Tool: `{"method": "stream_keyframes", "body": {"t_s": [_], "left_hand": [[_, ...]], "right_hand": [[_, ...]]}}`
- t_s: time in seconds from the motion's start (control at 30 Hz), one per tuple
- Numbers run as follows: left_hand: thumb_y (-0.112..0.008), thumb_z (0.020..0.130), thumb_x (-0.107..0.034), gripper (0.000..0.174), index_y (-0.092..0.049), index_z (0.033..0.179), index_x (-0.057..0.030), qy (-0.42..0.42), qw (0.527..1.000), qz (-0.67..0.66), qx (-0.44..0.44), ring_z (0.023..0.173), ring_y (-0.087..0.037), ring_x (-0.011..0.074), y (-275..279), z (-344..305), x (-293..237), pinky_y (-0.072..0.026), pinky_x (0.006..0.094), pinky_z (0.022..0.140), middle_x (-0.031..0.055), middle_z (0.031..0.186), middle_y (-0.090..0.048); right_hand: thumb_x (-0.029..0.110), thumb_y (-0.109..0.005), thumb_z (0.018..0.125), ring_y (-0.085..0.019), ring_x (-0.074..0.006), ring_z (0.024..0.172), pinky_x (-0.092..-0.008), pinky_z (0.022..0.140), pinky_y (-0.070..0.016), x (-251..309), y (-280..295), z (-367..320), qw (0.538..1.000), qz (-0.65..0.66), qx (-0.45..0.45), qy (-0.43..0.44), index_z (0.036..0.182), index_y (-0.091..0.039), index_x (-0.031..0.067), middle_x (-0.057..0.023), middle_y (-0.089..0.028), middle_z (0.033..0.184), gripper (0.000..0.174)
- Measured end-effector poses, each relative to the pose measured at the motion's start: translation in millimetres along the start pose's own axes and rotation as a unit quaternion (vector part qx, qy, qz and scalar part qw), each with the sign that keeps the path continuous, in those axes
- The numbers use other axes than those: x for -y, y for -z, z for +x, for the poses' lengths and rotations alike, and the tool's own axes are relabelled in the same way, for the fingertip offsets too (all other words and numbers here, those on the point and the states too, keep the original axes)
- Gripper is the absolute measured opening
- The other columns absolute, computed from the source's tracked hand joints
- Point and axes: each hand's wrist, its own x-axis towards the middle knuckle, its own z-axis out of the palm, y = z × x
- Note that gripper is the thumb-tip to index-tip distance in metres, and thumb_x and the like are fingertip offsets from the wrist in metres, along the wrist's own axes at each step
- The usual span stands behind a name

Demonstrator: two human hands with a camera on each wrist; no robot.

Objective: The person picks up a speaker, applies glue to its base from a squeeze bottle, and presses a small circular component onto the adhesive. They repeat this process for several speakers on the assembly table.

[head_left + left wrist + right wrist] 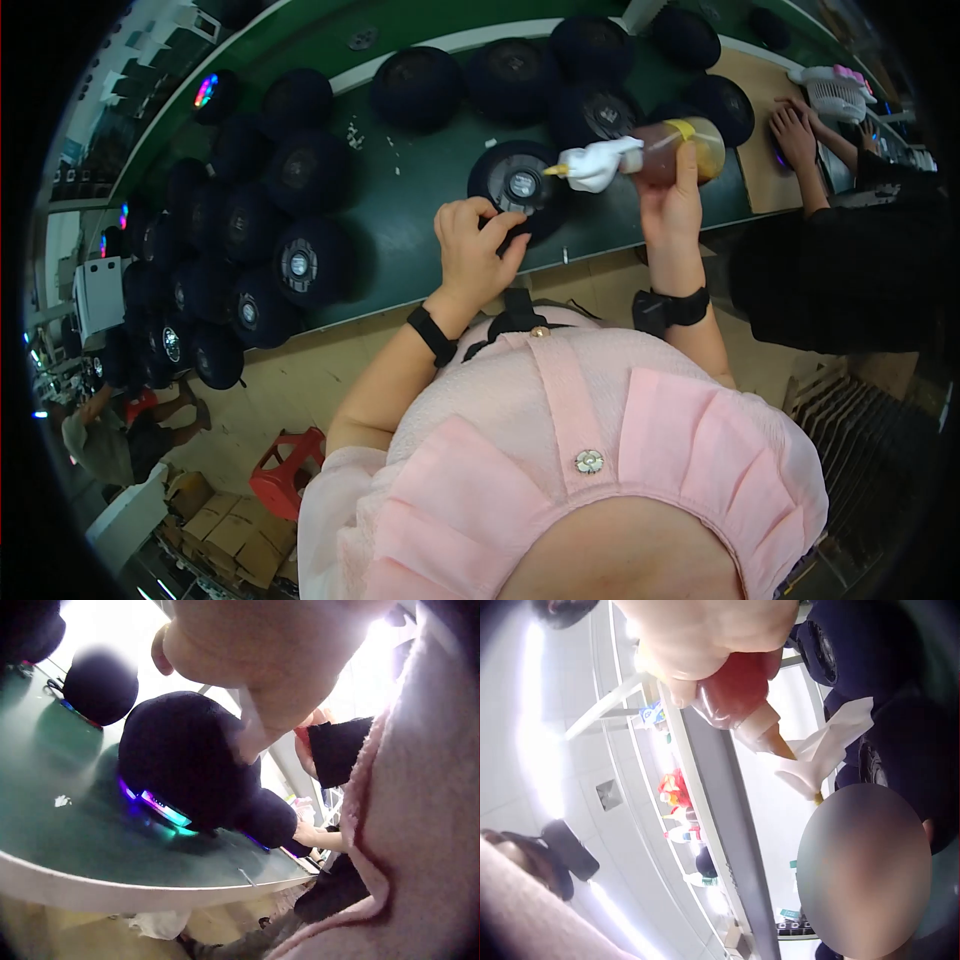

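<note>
My right hand [672, 212] grips a clear squeeze bottle [668, 155] of amber liquid with a yellow band. White tissue [598, 165] is wrapped round its neck, and the yellow nozzle tip [553, 171] points left over a round, dark, fabric-covered speaker [490, 180]. This speaker lies base up, showing a grey ring and a silver centre label [522, 185]. My left hand [472, 245] is at its near edge with fingers bent and thumb apart from the index finger. The left wrist view shows a fingertip at the speaker [184, 757], whose lower side glows purple and cyan.
More dark speakers [305, 170] crowd the left and back of the green table [400, 235]. White scraps [355, 133] lie among them. At right, another person's hands [795, 135] rest by a brown board [760, 100] near a white basket [838, 95]. A red stool [285, 465] stands on the floor.
</note>
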Motion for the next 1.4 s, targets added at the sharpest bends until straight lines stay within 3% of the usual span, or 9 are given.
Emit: {"method": "stream_keyframes", "body": {"t_s": [0.1, 0.27, 0.47, 0.57, 0.83, 1.03, 1.13, 1.23, 1.4], "left_hand": [[-0.072, 0.062, -0.012, 0.029, -0.061, 0.088, -0.0093, 0.031, 0.997, -0.018, -0.071, 0.088, -0.042, 0.0266, 9.3, 14.3, 15.6, -0.0343, 0.0359, 0.078, 0.0092, 0.092, -0.047], [-0.071, 0.068, -0.022, 0.051, -0.052, 0.112, -0.0056, 0.145, 0.978, 0.081, -0.13, 0.112, -0.038, 0.0341, 18.5, 71.8, 85.6, -0.0325, 0.0424, 0.094, 0.0155, 0.118, -0.044], [-0.076, 0.057, -0.049, 0.101, -0.027, 0.136, -0.0092, 0.214, 0.971, 0.102, 0.031, 0.132, -0.018, 0.0312, 12.1, 147.6, 152.1, -0.0227, 0.0586, 0.097, 0.0122, 0.142, -0.026], [-0.08, 0.047, -0.052, 0.113, -0.026, 0.137, -0.0092, 0.246, 0.946, 0.108, 0.182, 0.13, -0.024, 0.0333, 17.5, 157.2, 154.3, -0.0263, 0.0581, 0.097, 0.0132, 0.14, -0.028], [-0.08, 0.048, -0.049, 0.104, -0.033, 0.128, -0.0006, 0.321, 0.909, 0.18, 0.197, 0.115, -0.04, 0.0377, 37.0, 123.0, 96.8, -0.0372, 0.0544, 0.087, 0.0152, 0.127, -0.038], [-0.075, 0.056, -0.053, 0.09, -0.042, 0.121, 0.0002, 0.31, 0.909, 0.218, 0.173, 0.108, -0.046, 0.0334, 57.0, 45.2, 53.7, -0.0403, 0.0505, 0.082, 0.0153, 0.116, -0.046], [-0.07, 0.07, -0.035, 0.054, -0.054, 0.108, 0.0, 0.261, 0.945, 0.184, 0.077, 0.097, -0.053, 0.0311, 67.3, 17.2, 63.1, -0.0426, 0.0416, 0.08, 0.0146, 0.102, -0.056], [-0.069, 0.071, -0.014, 0.034, -0.06, 0.099, -0.0002, 0.21, 0.974, 0.081, -0.005, 0.094, -0.055, 0.03, 72.1, 15.5, 84.2, -0.043, 0.0356, 0.082, 0.0137, 0.095, -0.061], [-0.07, 0.068, -0.01, 0.02, -0.065, 0.087, -0.0027, 0.17, 0.985, -0.031, -0.008, 0.084, -0.058, 0.0265, 64.7, 22.9, 114.4, -0.0458, 0.0336, 0.075, 0.0105, 0.088, -0.062]], "right_hand": [[0.037, -0.062, 0.082, -0.05, -0.0221, 0.107, -0.0392, 0.09, -0.0429, 3.8, 4.1, 4.8, 0.992, 0.064, -0.063, -0.091, 0.118, -0.045, 0.0094, -0.0081, -0.052, 0.114, 0.048], [0.037, -0.062, 0.081, -0.05, -0.0209, 0.104, -0.0363, 0.091, -0.0416, 9.6, 8.4, 3.2, 0.974, 0.115, -0.133, -0.144, 0.116, -0.046, 0.0082, -0.0074, -0.052, 0.112, 0.048], [0.038, -0.059, 0.084, -0.049, -0.0223, 0.106, -0.0385, 0.093, -0.0407, 18.6, 11.3, -3.1, 0.979, 0.106, -0.101, -0.141, 0.118, -0.044, 0.0082, -0.0074, -0.052, 0.113, 0.047], [0.038, -0.058, 0.084, -0.049, -0.0229, 0.106, -0.0392, 0.093, -0.0407, 20.9, 7.6, -6.3, 0.979, 0.1, -0.111, -0.14, 0.118, -0.044, 0.0083, -0.0078, -0.051, 0.113, 0.047], [0.038, -0.056, 0.086, -0.049, -0.0228, 0.108, -0.0394, 0.091, -0.0417, 12.9, -0.8, -4.8, 0.98, 0.088, -0.077, -0.162, 0.12, -0.043, 0.009, -0.0074, -0.051, 0.114, 0.047], [0.036, -0.049, 0.09, -0.049, -0.0228, 0.11, -0.0412, 0.093, -0.0383, 3.2, -16.3, -3.2, 0.99, 0.019, 0.049, -0.13, 0.124, -0.042, 0.0113, -0.0069, -0.05, 0.119, 0.043], [0.039, -0.049, 0.089, -0.048, -0.0227, 0.111, -0.0423, 0.095, -0.0363, -0.5, -31.0, -1.1, 0.983, 0.012, 0.131, -0.13, 0.125, -0.041, 0.0119, -0.006, -0.051, 0.119, 0.046], [0.043, -0.051, 0.087, -0.049, -0.0247, 0.109, -0.0431, 0.094, -0.0368, -8.8, -52.3, 2.6, 0.973, 0.038, 0.173, -0.148, 0.124, -0.042, 0.0116, -0.0069, -0.052, 0.118, 0.049], [0.054, -0.052, 0.081, -0.046, -0.0271, 0.113, -0.0457, 0.096, -0.0349, -20.9, -96.8, 4.2, 0.961, 0.089, 0.186, -0.182, 0.125, -0.04, 0.0118, -0.0083, -0.049, 0.12, 0.062]]}}
